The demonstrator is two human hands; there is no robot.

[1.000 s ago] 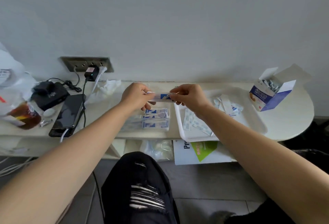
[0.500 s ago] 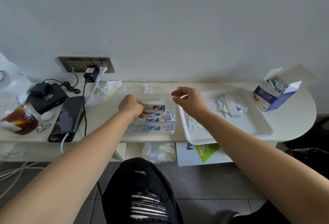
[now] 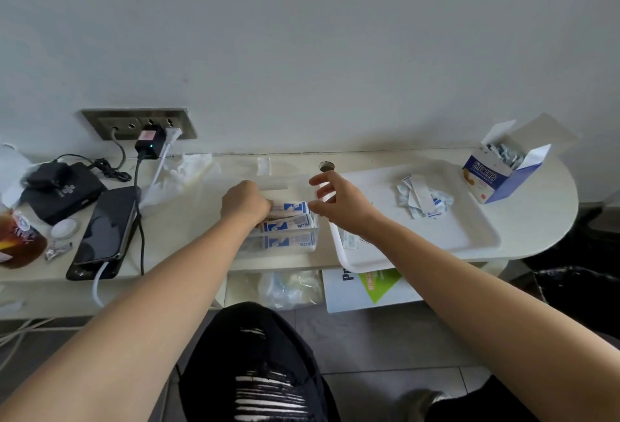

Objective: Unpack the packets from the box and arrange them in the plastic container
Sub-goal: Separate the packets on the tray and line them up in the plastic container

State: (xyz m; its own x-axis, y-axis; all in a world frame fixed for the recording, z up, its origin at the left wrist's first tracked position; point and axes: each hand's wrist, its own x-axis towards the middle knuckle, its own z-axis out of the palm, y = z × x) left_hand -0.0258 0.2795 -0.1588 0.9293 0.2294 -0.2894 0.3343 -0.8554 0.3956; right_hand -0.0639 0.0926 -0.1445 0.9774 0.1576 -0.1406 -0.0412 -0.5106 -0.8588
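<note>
Head camera looks down on a pale tabletop against a wall. The left hand [image 3: 246, 205] reaches into the clear plastic container [image 3: 285, 247] near the middle of the front edge, its fingers curled round the end of a blue-and-white packet [image 3: 292, 207], which lies on top of the stacked packets [image 3: 289, 226] already inside. The right hand [image 3: 339, 206] hovers just beside the container's right wall, above the left end of the white tray [image 3: 469, 237], fingers spread and relaxed, holding nothing. The two hands are apart.

A loose heap of packets [image 3: 423, 200] lies near the tray's back edge, and a few more show under the right wrist. The open blue-and-white box [image 3: 493, 177] stands at the table's rounded right end, beyond the tray, with more packets visible inside.

Toward the left end lie a black phone [image 3: 107, 227], a black pouch [image 3: 63, 188] and a bottle of brown liquid [image 3: 16, 240]. A charger [image 3: 151, 145] is plugged into the wall socket [image 3: 127, 122].
</note>
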